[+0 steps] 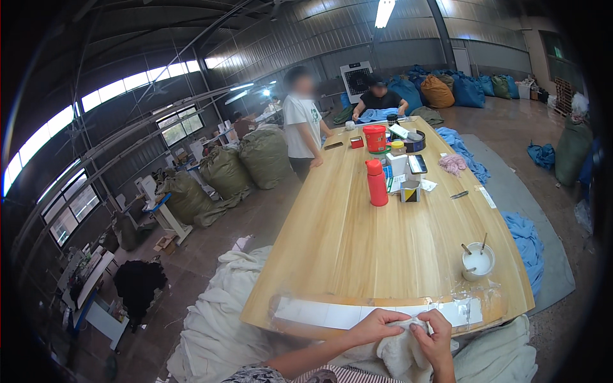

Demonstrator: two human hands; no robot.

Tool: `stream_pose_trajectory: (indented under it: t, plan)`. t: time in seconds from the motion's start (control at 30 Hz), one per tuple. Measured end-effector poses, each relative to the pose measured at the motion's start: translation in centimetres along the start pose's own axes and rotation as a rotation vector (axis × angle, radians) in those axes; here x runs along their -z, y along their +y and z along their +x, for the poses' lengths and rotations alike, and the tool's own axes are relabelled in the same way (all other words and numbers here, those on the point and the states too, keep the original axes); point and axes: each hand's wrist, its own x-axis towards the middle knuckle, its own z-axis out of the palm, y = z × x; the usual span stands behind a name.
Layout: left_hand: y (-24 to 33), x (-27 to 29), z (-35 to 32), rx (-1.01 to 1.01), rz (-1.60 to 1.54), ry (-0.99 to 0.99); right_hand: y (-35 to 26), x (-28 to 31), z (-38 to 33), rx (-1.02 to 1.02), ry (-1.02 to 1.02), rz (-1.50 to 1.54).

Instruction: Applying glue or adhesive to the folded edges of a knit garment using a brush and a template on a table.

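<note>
At the near edge of the wooden counter [357,249], both hands pinch a bunched white cloth [397,348]: left hand [377,325] on its left fold, right hand [435,338] on the right, fingers pressed together, cloth hanging between them.

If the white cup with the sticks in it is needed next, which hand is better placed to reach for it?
Probably the right hand. The white cup stands on the table's right side, ahead of that hand. The left hand would have to cross over. Both hands pinch the white cloth, so one must let go.
</note>
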Motion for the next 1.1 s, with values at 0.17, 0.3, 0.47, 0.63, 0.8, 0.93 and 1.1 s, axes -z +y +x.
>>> stream_pose_trajectory:
  t: [0.17, 0.3, 0.47, 0.63, 0.8, 0.93, 1.1]
  plan:
    - [-0.4, -0.2, -0.1, -0.050, -0.027, 0.036, -0.4, 0.1, 0.0, -0.011, -0.028, -0.005]
    - [-0.2, -0.4, -0.2, -0.037, -0.052, 0.035, -0.5, 0.1, -0.2, -0.018, -0.019, -0.001]
    - [-0.2, -0.5, -0.3, -0.044, -0.063, 0.036, -0.7, 0.2, -0.2, -0.030, -0.033, 0.003]
    - [-0.1, -0.2, 0.0, -0.018, -0.001, 0.003, -0.5, 0.3, -0.1, -0.028, -0.034, 0.003]
    - [-0.1, -0.2, 0.3, -0.030, 0.011, 0.014, -0.5, 0.4, 0.1, -0.045, -0.049, -0.003]
    - [-0.7, -0.1, 0.3, -0.032, -0.011, 0.019, -0.2, 0.4, -0.2, -0.102, -0.065, -0.015]
    - [-1.0, -0.3, 0.2, -0.061, 0.034, 0.034, -0.2, 0.3, -0.5, -0.058, -0.049, 0.002]
